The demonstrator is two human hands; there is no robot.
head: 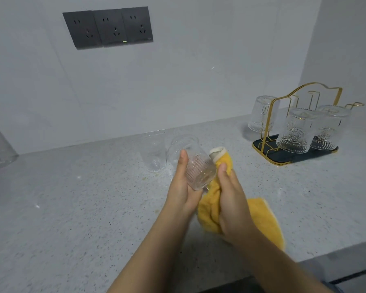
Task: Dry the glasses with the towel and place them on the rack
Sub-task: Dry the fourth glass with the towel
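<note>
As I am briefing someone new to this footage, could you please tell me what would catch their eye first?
The yellow towel gripped in the right hand at centre, beside the ribbed glass held in the left hand. At right, a gold wire rack holds three upturned glasses.

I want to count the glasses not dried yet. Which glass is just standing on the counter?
The plain clear glass standing alone on the speckled counter, just behind the ribbed glass in the left hand. Three others hang upside down on the gold rack.
</note>
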